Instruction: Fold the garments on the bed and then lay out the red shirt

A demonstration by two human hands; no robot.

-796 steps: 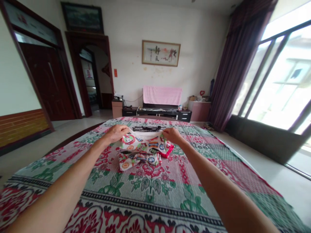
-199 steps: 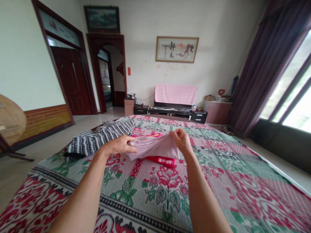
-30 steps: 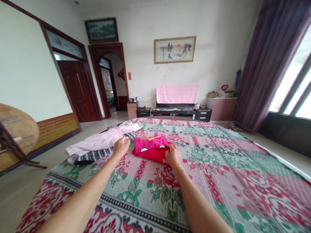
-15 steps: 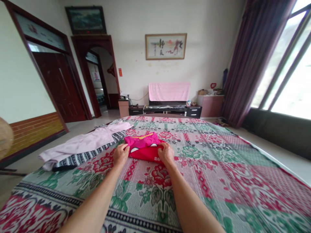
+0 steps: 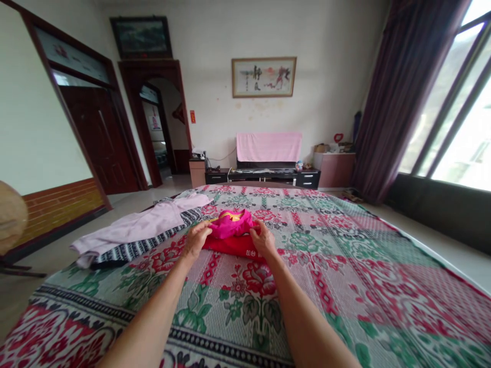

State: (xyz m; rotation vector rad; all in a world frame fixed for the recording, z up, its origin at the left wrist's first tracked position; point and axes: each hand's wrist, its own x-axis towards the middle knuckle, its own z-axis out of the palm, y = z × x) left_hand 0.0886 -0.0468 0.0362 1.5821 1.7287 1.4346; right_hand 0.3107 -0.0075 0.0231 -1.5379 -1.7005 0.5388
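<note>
A folded magenta garment (image 5: 231, 225) lies on top of a folded red garment (image 5: 233, 245) in the middle of a floral bedspread (image 5: 245, 291). My left hand (image 5: 197, 238) grips the magenta garment's near left edge and lifts it slightly. My right hand (image 5: 262, 239) holds its near right edge, resting over the red garment. Both forearms reach forward across the bed.
A pale pink garment (image 5: 134, 225) lies over a black-and-white striped one (image 5: 130, 248) at the bed's left edge. Beyond the bed stand a low dark TV cabinet (image 5: 264, 176) under a pink cloth, a doorway on the left and a curtained window on the right.
Both hands have closed on the magenta garment's near edge and raised it, bunching it upward off the red garment. One second ago the left hand was still beside the pile.
</note>
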